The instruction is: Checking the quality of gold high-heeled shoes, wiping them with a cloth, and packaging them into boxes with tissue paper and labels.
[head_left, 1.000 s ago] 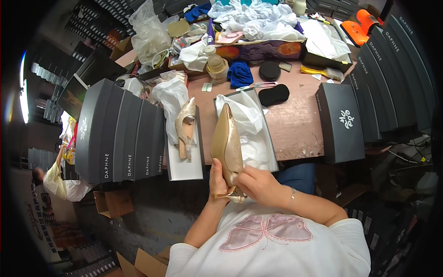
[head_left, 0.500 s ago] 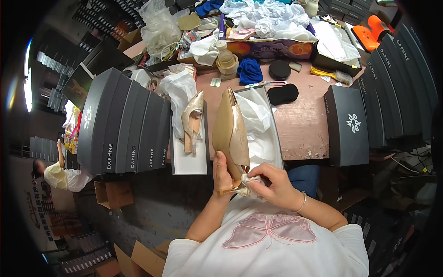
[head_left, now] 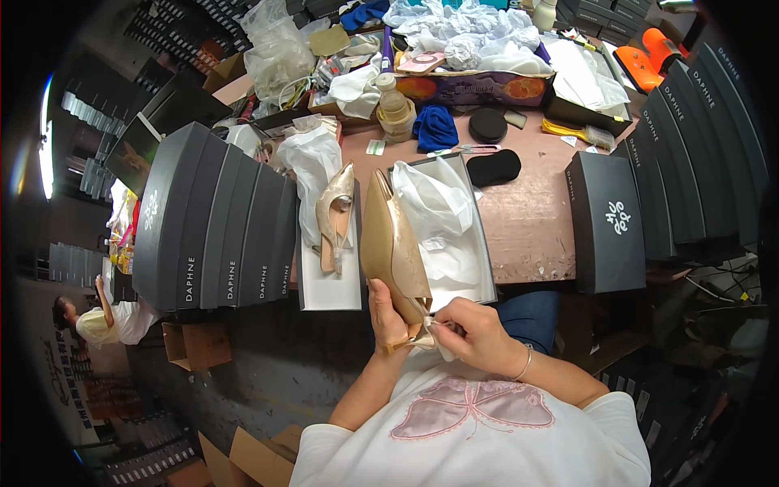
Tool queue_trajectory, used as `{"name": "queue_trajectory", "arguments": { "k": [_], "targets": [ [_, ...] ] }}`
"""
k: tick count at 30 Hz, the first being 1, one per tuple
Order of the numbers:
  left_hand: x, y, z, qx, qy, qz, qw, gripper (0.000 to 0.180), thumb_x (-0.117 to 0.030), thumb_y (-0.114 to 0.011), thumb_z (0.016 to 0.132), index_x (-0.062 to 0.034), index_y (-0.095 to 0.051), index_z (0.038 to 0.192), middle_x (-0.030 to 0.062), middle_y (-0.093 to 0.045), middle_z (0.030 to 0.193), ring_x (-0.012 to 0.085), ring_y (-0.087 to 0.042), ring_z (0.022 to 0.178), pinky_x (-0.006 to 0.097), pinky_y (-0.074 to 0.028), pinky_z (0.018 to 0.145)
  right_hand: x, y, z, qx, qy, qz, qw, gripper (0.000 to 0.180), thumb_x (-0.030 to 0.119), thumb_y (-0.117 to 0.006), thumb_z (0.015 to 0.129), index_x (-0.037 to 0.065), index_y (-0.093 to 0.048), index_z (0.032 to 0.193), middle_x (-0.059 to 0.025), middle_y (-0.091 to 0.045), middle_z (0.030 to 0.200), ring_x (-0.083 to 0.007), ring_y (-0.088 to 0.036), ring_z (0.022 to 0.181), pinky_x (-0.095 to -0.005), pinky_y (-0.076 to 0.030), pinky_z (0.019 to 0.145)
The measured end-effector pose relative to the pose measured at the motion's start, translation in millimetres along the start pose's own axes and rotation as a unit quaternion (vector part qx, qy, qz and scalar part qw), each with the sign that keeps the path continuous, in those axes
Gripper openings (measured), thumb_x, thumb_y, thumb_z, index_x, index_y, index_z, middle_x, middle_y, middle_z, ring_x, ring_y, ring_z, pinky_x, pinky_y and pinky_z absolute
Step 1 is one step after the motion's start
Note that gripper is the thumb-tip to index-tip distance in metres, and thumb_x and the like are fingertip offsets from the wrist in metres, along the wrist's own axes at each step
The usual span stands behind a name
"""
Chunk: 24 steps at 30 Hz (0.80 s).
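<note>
A gold pointed-toe slingback shoe (head_left: 388, 243) is held toe up in front of me, its sole side turned to the left. My left hand (head_left: 386, 318) is wrapped round its heel end from below. At the shoe's back edge my right hand (head_left: 485, 334) pinches a small whitish wad (head_left: 430, 322), perhaps cloth or tissue, partly hidden by the fingers. A matching shoe (head_left: 333, 217) with a round ornament lies in a white-lined box part (head_left: 329, 294) to the left. Just behind my hands, an open shoe box (head_left: 480, 213) holds white tissue paper (head_left: 438, 199).
Stacked dark shoe boxes (head_left: 215, 219) stand at the left; more boxes (head_left: 607, 219) rise at the right. Along the back are a blue cloth (head_left: 436, 128), a bottle (head_left: 395, 109), a round black tin (head_left: 488, 126), a black pad (head_left: 493, 168) and a yellow brush (head_left: 576, 131). A person (head_left: 109, 316) is at far left.
The shoe has shifted slightly left and down, with my left hand still round it. My right fingers have drawn closer together on the whitish wad, and less of it shows.
</note>
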<state>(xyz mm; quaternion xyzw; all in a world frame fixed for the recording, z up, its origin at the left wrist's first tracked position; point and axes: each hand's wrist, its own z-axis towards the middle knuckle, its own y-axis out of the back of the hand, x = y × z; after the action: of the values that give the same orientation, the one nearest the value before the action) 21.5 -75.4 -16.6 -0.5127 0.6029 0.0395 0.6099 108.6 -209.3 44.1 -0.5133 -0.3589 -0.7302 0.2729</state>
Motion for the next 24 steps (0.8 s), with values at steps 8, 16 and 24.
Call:
{"name": "queue_trajectory", "arguments": {
  "k": [8, 16, 24],
  "targets": [
    [-5.9, -16.8, -9.1, -0.019, -0.013, -0.002, 1.0, 0.057, -0.051, -0.042, 0.097, -0.0063, -0.037, 0.131, 0.0076, -0.053, 0.112, 0.0166, -0.058, 0.092, 0.03, -0.05, 0.075, -2.6, -4.2, 11.9, -0.008, 0.051, -0.022, 0.998, 0.009, 0.004, -0.068, 0.08, 0.001, -0.061, 0.084, -0.0087, -0.057, 0.071, -0.0179, -0.056, 0.056, -0.0285, -0.044, 0.05],
    [-0.8, -11.5, -5.4, -0.01, -0.006, -0.018, 1.0, 0.057, -0.052, -0.043, 0.096, -0.0062, -0.041, 0.129, 0.0076, -0.055, 0.11, 0.0167, -0.058, 0.091, 0.03, -0.05, 0.074, -6.0, -11.7, 20.5, -0.047, 0.084, -0.041, 0.995, 0.01, 0.004, -0.068, 0.079, 0.001, -0.06, 0.083, -0.0089, -0.055, 0.069, -0.0195, -0.056, 0.056, -0.0297, -0.046, 0.051],
    [-30.1, -15.5, 10.4, -0.02, 0.054, -0.036, 0.998, 0.064, -0.069, -0.044, 0.087, -0.01, -0.053, 0.112, 0.0019, -0.057, 0.078, 0.0137, -0.051, 0.058, 0.028, -0.039, 0.049, 3.6, 18.3, -14.3, 0.108, -0.077, 0.036, 0.99, 0.013, 0.01, -0.069, 0.082, 0.001, -0.063, 0.089, -0.008, -0.06, 0.073, -0.013, -0.058, 0.06, -0.025, -0.045, 0.054]
  ]
}}
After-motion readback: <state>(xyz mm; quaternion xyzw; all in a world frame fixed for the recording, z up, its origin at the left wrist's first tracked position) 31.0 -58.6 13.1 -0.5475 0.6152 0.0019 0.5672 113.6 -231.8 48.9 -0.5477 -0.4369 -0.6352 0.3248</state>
